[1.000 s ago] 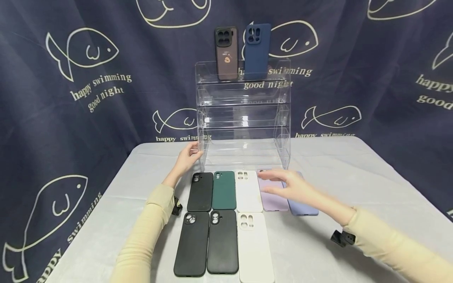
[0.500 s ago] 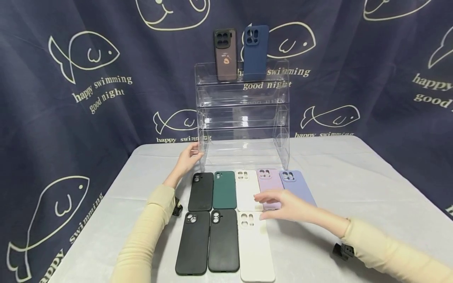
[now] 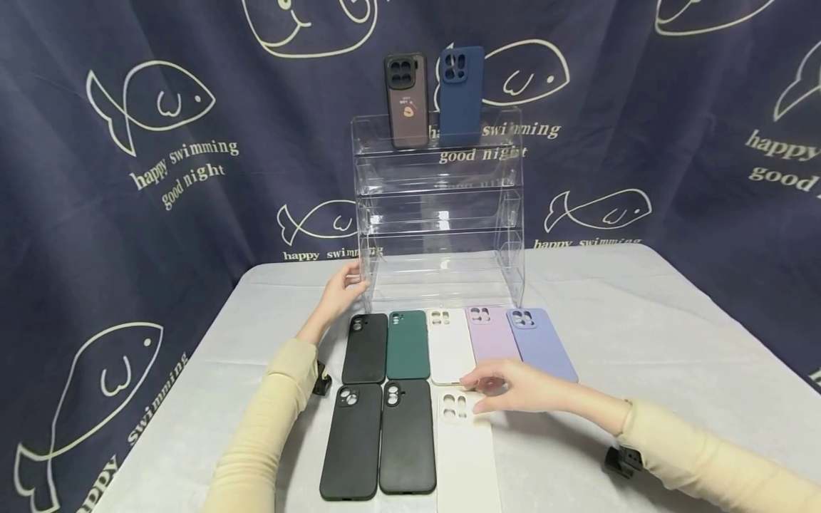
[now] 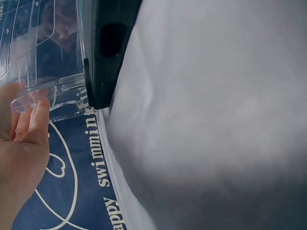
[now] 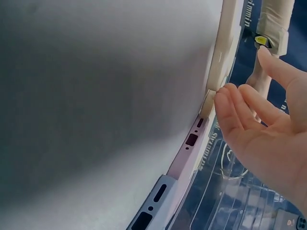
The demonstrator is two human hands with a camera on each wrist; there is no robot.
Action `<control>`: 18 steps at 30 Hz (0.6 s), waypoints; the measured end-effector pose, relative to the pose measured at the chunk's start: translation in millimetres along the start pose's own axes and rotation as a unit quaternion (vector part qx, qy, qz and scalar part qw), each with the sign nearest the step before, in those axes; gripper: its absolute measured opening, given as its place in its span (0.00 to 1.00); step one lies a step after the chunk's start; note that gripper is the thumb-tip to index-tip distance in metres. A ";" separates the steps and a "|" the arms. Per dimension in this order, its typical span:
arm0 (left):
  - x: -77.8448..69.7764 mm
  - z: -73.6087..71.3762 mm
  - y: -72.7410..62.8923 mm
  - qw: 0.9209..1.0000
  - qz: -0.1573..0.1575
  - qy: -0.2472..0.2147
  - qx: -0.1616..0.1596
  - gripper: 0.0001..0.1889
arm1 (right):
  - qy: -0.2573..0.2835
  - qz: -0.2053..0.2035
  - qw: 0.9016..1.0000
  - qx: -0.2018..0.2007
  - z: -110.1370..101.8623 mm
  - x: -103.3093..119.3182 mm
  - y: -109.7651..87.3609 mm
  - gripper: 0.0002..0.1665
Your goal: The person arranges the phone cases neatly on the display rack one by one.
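Observation:
My left hand (image 3: 336,293) grips the left side edge of a clear tiered display rack (image 3: 442,229), thumb in front and fingers behind. My right hand (image 3: 522,386) hovers over the seam between the two white phone cases, thumb apart from its fingers. Below its thumb lies the front white phone case (image 3: 468,456); its fingertips are at the lower end of the rear white phone case (image 3: 451,353). The right wrist view shows the fingertips right by the ends of both. Partly behind the hand are a lilac phone case (image 3: 494,340) and a periwinkle one (image 3: 544,349).
Left in the back row are a black case (image 3: 365,353) and a green case (image 3: 408,349). Two more black cases, one of them here (image 3: 351,449), lie in front. On the rack's top tier stand a brown-and-black case (image 3: 408,114) and a dark blue case (image 3: 460,107).
My right hand has come from over the lilac case down and left to the front white case's top end. That case has shifted slightly toward me. My left hand stays on the rack.

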State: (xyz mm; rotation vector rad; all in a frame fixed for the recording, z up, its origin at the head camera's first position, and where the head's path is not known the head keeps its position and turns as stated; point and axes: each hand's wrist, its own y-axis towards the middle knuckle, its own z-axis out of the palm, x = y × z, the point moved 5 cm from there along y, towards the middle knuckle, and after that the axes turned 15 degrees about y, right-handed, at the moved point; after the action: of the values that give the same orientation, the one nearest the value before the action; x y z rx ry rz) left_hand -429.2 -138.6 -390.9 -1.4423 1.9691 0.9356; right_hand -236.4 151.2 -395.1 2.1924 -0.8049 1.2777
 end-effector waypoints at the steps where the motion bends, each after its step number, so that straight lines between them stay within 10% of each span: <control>1: 0.2 -0.1 0.1 1.000 0.000 -0.001 0.000 0.27 | -0.001 0.001 1.000 -0.001 -0.2 0.4 -0.5 0.25; 18: 0.3 0.1 -0.5 1.000 0.004 0.003 0.003 0.28 | -0.108 0.084 0.990 -0.040 6.9 2.6 -12.1 0.34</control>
State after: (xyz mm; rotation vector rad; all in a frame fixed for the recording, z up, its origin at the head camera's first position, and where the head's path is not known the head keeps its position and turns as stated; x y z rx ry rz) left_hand -428.8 -138.8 -391.3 -1.4367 1.9822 0.9286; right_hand -222.8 154.7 -397.2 2.2639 -1.1254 1.0745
